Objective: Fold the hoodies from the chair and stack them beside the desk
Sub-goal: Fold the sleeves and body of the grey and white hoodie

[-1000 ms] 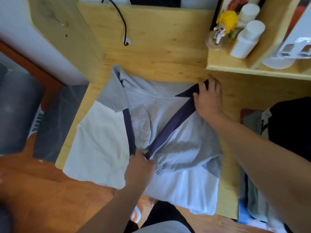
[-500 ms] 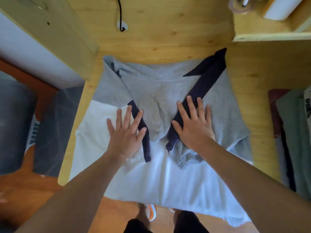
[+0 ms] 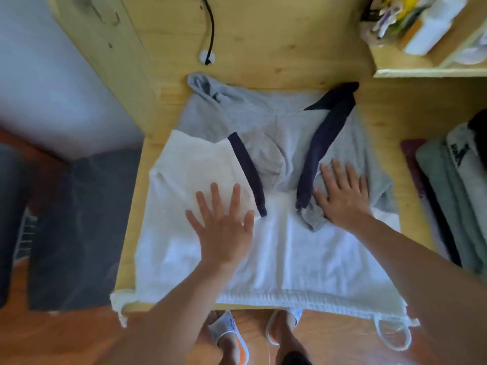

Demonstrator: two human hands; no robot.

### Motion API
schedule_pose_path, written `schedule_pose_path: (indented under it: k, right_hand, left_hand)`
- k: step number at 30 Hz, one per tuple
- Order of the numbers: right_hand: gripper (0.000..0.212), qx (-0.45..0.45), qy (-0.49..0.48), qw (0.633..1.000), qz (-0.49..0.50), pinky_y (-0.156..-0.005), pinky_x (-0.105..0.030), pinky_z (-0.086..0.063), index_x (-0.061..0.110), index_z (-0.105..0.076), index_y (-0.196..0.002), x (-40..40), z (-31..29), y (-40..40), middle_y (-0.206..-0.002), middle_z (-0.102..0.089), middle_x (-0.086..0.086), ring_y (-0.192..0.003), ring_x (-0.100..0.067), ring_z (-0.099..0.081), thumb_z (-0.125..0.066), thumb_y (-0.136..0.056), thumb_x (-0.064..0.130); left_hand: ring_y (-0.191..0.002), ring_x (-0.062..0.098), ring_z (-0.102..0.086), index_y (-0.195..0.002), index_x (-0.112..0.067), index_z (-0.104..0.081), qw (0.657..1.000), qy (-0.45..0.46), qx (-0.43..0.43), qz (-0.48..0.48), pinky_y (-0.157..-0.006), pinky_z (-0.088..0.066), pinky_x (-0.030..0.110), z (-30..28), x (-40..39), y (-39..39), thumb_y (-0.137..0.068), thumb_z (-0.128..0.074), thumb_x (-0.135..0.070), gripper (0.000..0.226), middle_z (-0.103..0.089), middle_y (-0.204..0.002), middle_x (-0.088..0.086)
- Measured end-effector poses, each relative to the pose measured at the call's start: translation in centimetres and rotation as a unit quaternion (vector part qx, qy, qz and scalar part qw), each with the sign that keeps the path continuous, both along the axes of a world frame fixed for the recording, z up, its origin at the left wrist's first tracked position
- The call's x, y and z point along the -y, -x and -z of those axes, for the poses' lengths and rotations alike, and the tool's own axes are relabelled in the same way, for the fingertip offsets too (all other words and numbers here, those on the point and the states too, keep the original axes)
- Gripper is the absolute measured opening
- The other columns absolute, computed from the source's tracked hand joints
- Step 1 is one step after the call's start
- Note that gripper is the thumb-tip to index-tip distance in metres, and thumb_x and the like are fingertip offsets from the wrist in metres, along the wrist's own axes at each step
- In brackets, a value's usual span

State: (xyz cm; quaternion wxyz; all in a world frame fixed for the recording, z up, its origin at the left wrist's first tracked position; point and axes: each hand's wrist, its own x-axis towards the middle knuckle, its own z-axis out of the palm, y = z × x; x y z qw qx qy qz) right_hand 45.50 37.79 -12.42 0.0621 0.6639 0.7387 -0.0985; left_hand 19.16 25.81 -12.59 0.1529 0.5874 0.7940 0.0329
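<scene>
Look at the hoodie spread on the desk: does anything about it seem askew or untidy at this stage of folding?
Yes. The hoodie overhangs the desk's near edge, and a drawstring loop dangles off its right corner. The right sleeve's cuff is bunched beside the right hand. The left hand lies flat on it.

Hoodie (image 3: 276, 259) spread flat on the table (image 3: 276, 48), hem hanging over the near edge. Left hand (image 3: 224, 227) and right hand (image 3: 342, 196) flat on the hoodie. Cable (image 3: 210, 27) behind the hoodie. Pile of clothes (image 3: 453, 196) right of the hoodie.
</scene>
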Motion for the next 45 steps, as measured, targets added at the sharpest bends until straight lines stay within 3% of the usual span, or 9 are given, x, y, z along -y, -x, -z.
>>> schedule_pose_path:
  k: [4, 9, 15, 21, 26, 32, 38, 42, 45]
  right_hand:
    - [0.085, -0.006, 0.024, 0.999, 0.039, -0.121, -0.057, -0.009, 0.035, -0.008, -0.160, 2.2, -0.1, 0.9, -0.169, -0.004, 0.002, -0.154, -0.032, -0.005, -0.006, -0.084, 0.073]
    - [0.073, 0.012, 0.067, 0.995, 0.077, -0.123, -0.054, -0.005, 0.040, -0.007, -0.158, 2.5, -0.9, 1.9, -0.168, 0.003, 0.007, -0.154, -0.028, 0.001, -0.018, -0.091, 0.069]
    - [0.053, -0.136, -0.149, 0.979, -0.041, -0.112, -0.057, -0.032, 0.012, -0.049, -0.142, 6.9, -4.6, 8.2, -0.152, -0.036, -0.020, -0.137, -0.043, -0.034, -0.055, -0.092, 0.029]
    - [0.039, -0.268, 0.026, 0.959, -0.089, -0.111, -0.040, -0.040, 0.015, -0.062, -0.130, 13.8, -6.1, 16.3, -0.141, -0.050, -0.005, -0.127, -0.024, -0.046, -0.066, -0.094, 0.026]
    - [0.077, -0.465, 0.358, 0.800, 0.123, -0.092, -0.032, -0.054, 0.029, -0.035, -0.153, 14.4, -11.3, 22.6, -0.145, -0.045, 0.010, -0.119, -0.010, -0.054, -0.060, -0.089, 0.064]
    - [0.072, -0.441, 0.381, 0.793, 0.177, -0.087, -0.031, -0.053, 0.021, -0.043, -0.142, 14.2, -10.3, 22.9, -0.115, -0.064, 0.003, -0.105, -0.016, -0.063, -0.075, -0.081, 0.043]
    - [0.040, -0.555, 0.549, 0.616, 0.100, -0.105, -0.035, -0.048, 0.021, -0.060, -0.136, 15.5, -8.7, 19.6, -0.130, -0.067, 0.007, -0.120, -0.015, -0.063, -0.054, -0.102, 0.042]
    - [0.034, -0.549, 0.534, 0.634, 0.103, -0.112, -0.040, -0.043, 0.023, -0.060, -0.134, 16.3, -8.3, 17.1, -0.129, -0.067, 0.007, -0.122, -0.014, -0.061, -0.050, -0.104, 0.036]
    - [0.037, -0.542, 0.508, 0.664, 0.091, -0.107, -0.038, -0.048, 0.023, -0.056, -0.138, 16.6, -8.4, 16.4, -0.129, -0.065, 0.005, -0.114, -0.014, -0.065, -0.057, -0.101, 0.029]
  left_hand:
    - [-0.155, 0.043, -0.008, -0.161, -0.034, -0.024, 1.000, 0.000, -0.028, 0.010, -0.117, -0.009, 0.072, 1.7, 6.3, 2.1, -0.103, -0.034, -0.056, 0.063, -0.018, -0.169, 0.012]
    - [-0.156, 0.038, -0.006, -0.160, -0.044, -0.012, 0.998, 0.012, 0.020, 0.058, -0.120, -0.010, 0.065, -0.4, 6.3, 3.9, -0.097, -0.025, -0.064, 0.068, -0.011, -0.171, 0.007]
    - [-0.132, 0.043, -0.046, -0.153, -0.016, -0.033, 0.956, 0.031, 0.099, -0.275, -0.104, -0.042, 0.060, -4.6, 8.8, 12.8, -0.095, -0.059, -0.038, 0.066, -0.041, -0.149, 0.017]
    - [-0.078, 0.015, -0.061, -0.113, -0.020, -0.053, 0.901, 0.076, 0.285, -0.319, -0.064, -0.047, 0.030, -7.9, 10.4, 13.2, -0.096, -0.061, -0.025, 0.020, -0.066, -0.097, -0.002]
    - [-0.092, 0.008, -0.069, -0.120, -0.038, -0.064, 0.845, 0.095, 0.515, -0.106, -0.077, -0.054, 0.026, -11.4, 10.7, 10.5, -0.098, -0.060, -0.013, 0.033, -0.074, -0.099, -0.013]
    - [-0.117, 0.023, -0.065, -0.125, -0.027, -0.067, 0.741, 0.232, 0.618, -0.126, -0.106, -0.049, 0.053, -12.9, 9.8, 10.6, -0.087, -0.072, -0.026, 0.039, -0.068, -0.124, 0.001]
    - [-0.050, 0.013, -0.053, -0.114, -0.021, -0.053, 0.898, 0.236, 0.339, -0.153, -0.052, -0.041, 0.025, -13.6, 11.6, 10.9, -0.091, -0.065, -0.016, 0.026, -0.062, -0.074, 0.004]
    - [-0.075, 0.019, -0.058, -0.095, -0.021, -0.055, 0.961, 0.194, 0.065, -0.185, -0.061, -0.040, 0.031, -14.8, 12.5, 16.2, -0.093, -0.061, -0.017, 0.007, -0.061, -0.090, 0.001]
    - [-0.080, 0.027, -0.060, -0.081, -0.018, -0.056, 0.974, 0.145, 0.029, -0.173, -0.063, -0.040, 0.034, -15.5, 12.8, 16.8, -0.095, -0.057, -0.015, 0.014, -0.061, -0.081, 0.000]
